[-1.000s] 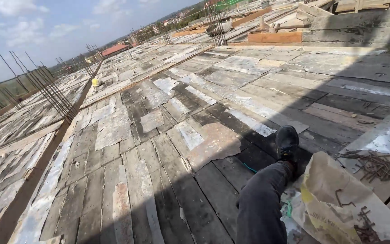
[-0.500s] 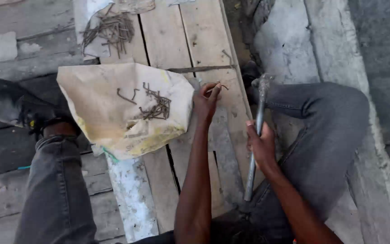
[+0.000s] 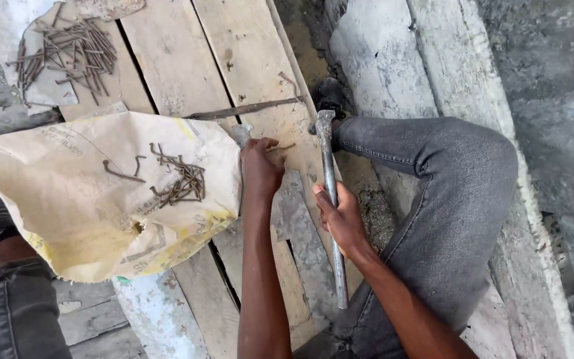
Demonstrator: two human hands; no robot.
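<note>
Left-hand fingers (image 3: 265, 147) pinch a nail (image 3: 284, 147) on the plank (image 3: 247, 60). Right hand (image 3: 341, 219) grips the hammer (image 3: 330, 199) beside it. Steady the nail upright; begin with light taps.

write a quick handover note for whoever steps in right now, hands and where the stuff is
Left hand: fingers pinch a bent nail on the plank.
Right hand: gripping the hammer mid-handle, head resting on the plank.
Nails: a small bent pile on the paper sack, a bigger pile on the sheet at top left.
Done: some nails gathered.
Left: the pinched nail looks not yet struck.
</note>
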